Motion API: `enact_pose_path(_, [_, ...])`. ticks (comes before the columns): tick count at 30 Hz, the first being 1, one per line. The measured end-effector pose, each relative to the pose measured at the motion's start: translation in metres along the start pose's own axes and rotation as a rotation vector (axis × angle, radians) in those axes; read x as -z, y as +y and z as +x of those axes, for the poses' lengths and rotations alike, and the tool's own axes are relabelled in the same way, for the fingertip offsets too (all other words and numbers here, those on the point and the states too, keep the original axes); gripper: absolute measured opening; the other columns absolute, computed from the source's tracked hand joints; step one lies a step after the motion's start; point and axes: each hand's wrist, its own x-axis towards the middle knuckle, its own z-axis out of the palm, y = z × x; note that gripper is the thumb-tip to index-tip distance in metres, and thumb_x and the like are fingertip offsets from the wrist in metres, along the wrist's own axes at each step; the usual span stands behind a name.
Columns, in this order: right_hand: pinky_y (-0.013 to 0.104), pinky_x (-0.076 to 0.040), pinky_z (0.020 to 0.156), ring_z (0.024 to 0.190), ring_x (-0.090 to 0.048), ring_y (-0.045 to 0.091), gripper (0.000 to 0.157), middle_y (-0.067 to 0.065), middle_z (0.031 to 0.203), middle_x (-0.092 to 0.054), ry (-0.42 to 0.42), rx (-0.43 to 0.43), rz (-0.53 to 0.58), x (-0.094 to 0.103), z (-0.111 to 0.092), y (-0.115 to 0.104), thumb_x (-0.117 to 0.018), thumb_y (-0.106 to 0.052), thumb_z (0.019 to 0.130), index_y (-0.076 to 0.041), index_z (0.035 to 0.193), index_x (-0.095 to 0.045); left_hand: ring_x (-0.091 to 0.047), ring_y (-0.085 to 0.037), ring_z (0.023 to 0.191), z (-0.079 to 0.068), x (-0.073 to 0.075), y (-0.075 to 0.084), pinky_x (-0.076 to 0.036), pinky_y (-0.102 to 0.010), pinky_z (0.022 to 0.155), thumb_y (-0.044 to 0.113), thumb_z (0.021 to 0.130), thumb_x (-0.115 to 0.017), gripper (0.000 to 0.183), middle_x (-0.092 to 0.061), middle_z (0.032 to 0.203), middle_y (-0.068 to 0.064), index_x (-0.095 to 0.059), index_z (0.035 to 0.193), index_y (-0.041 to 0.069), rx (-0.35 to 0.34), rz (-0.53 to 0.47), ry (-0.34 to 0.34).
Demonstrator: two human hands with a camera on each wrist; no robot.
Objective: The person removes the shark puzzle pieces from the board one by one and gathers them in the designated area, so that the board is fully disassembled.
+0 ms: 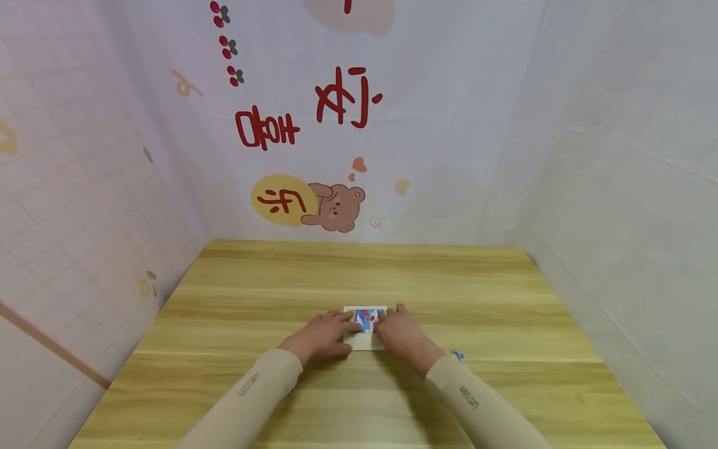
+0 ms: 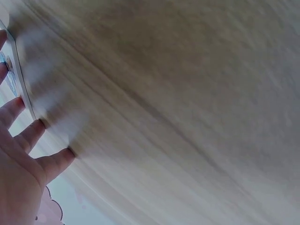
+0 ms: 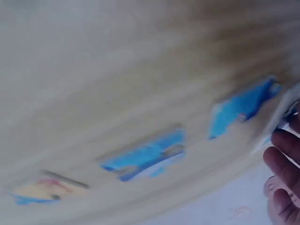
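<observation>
A small jigsaw puzzle with a blue, red and white picture sits in a white board on the wooden table. My left hand rests at the board's left side, fingers spread, with some fingertips over the picture. In the left wrist view, the same hand touches the board's edge and the tabletop. From the right, my right hand reaches over the board with its fingertips on the picture's right part. Its fingers look relaxed in the right wrist view; the thumb's contact is hidden.
Loose puzzle pieces lie to the right of the board: a blue one, a blue and white one and a cream and blue one. In the head view, my right forearm partly covers them. Printed cloth walls surround the table.
</observation>
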Motion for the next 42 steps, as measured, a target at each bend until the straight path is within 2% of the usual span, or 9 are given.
enact_pose_path(3, [0.037, -0.045, 0.071, 0.078, -0.061, 0.018, 0.009, -0.002, 0.087, -0.064, -0.056, -0.008, 0.041, 0.005, 0.001, -0.001, -0.067, -0.020, 0.090, -0.018, 0.087, -0.075, -0.036, -0.038, 0.140, 0.000, -0.001, 0.002, -0.032, -0.061, 0.108, 0.033, 0.091, -0.067, 0.052, -0.040, 0.155, -0.010, -0.058, 0.141, 0.020, -0.011, 0.010, 0.003])
enact_pose_path(8, [0.049, -0.050, 0.079, 0.086, -0.064, 0.023, 0.017, -0.001, 0.094, -0.066, -0.200, -0.196, 0.385, 0.013, -0.002, 0.010, -0.072, -0.027, 0.091, -0.022, 0.106, -0.076, -0.039, -0.037, 0.138, 0.003, -0.001, 0.007, -0.031, -0.063, 0.107, 0.032, 0.088, -0.068, 0.050, -0.047, 0.148, -0.011, -0.060, 0.136, 0.021, -0.008, 0.081, 0.011])
enact_pose_path(12, [0.051, -0.053, 0.077, 0.086, -0.066, 0.026, 0.024, 0.005, 0.099, -0.067, -0.113, -0.301, 0.550, 0.012, -0.010, 0.026, -0.075, -0.023, 0.089, -0.015, 0.111, -0.073, -0.039, -0.034, 0.137, 0.010, 0.005, 0.014, -0.029, -0.063, 0.108, 0.033, 0.086, -0.071, 0.044, -0.051, 0.141, -0.010, -0.063, 0.127, 0.020, -0.002, 0.156, 0.042])
enact_pose_path(19, [0.049, -0.054, 0.066, 0.082, -0.066, 0.028, 0.020, 0.009, 0.099, -0.068, -0.057, -0.269, 0.548, 0.002, -0.032, 0.053, -0.071, -0.015, 0.090, -0.010, 0.108, -0.075, -0.036, -0.033, 0.140, 0.020, -0.006, 0.026, -0.028, -0.060, 0.111, 0.052, 0.094, -0.061, 0.060, -0.040, 0.153, -0.012, -0.051, 0.147, 0.024, -0.011, 0.190, 0.025])
enact_pose_path(22, [0.048, -0.054, 0.068, 0.083, -0.066, 0.027, 0.018, 0.009, 0.100, -0.069, -0.064, -0.301, 0.581, 0.001, -0.043, 0.067, -0.069, -0.011, 0.091, -0.009, 0.108, -0.075, -0.041, -0.033, 0.137, 0.023, -0.009, 0.028, -0.031, -0.060, 0.109, 0.055, 0.094, -0.058, 0.058, -0.044, 0.150, -0.009, -0.052, 0.146, 0.028, -0.023, 0.238, 0.035])
enact_pose_path(28, [0.045, -0.055, 0.076, 0.086, -0.066, 0.026, 0.020, 0.008, 0.102, -0.067, -0.090, -0.359, 0.663, -0.001, -0.071, 0.091, -0.066, -0.011, 0.094, -0.006, 0.112, -0.074, -0.045, -0.031, 0.132, 0.035, 0.003, 0.031, -0.035, -0.059, 0.107, 0.061, 0.090, -0.061, 0.063, -0.050, 0.143, -0.008, -0.055, 0.142, 0.026, -0.054, 0.360, 0.016])
enact_pose_path(34, [0.047, -0.054, 0.078, 0.088, -0.066, 0.027, 0.021, 0.008, 0.101, -0.066, -0.115, -0.379, 0.667, -0.004, -0.090, 0.100, -0.064, -0.011, 0.095, -0.005, 0.112, -0.073, -0.034, -0.035, 0.141, 0.036, -0.002, 0.029, -0.028, -0.062, 0.110, 0.070, 0.089, -0.054, 0.074, -0.039, 0.154, -0.012, -0.048, 0.149, 0.026, -0.045, 0.285, 0.035])
enact_pose_path(39, [0.047, -0.054, 0.078, 0.088, -0.066, 0.028, 0.021, 0.009, 0.102, -0.067, -0.112, -0.387, 0.648, -0.005, -0.100, 0.105, -0.064, -0.012, 0.094, -0.006, 0.112, -0.074, -0.030, -0.036, 0.144, 0.042, 0.001, 0.043, -0.024, -0.065, 0.110, 0.068, 0.090, -0.053, 0.068, -0.037, 0.155, -0.012, -0.053, 0.145, 0.028, -0.038, 0.330, 0.023])
enact_pose_path(42, [0.049, -0.054, 0.080, 0.092, -0.066, 0.030, 0.022, 0.010, 0.104, -0.067, -0.105, -0.371, 0.671, -0.005, -0.105, 0.106, -0.064, -0.014, 0.095, -0.005, 0.113, -0.074, -0.028, -0.035, 0.145, 0.047, 0.005, 0.049, -0.023, -0.063, 0.112, 0.067, 0.090, -0.055, 0.069, -0.035, 0.156, -0.014, -0.055, 0.142, 0.022, -0.013, 0.286, 0.017])
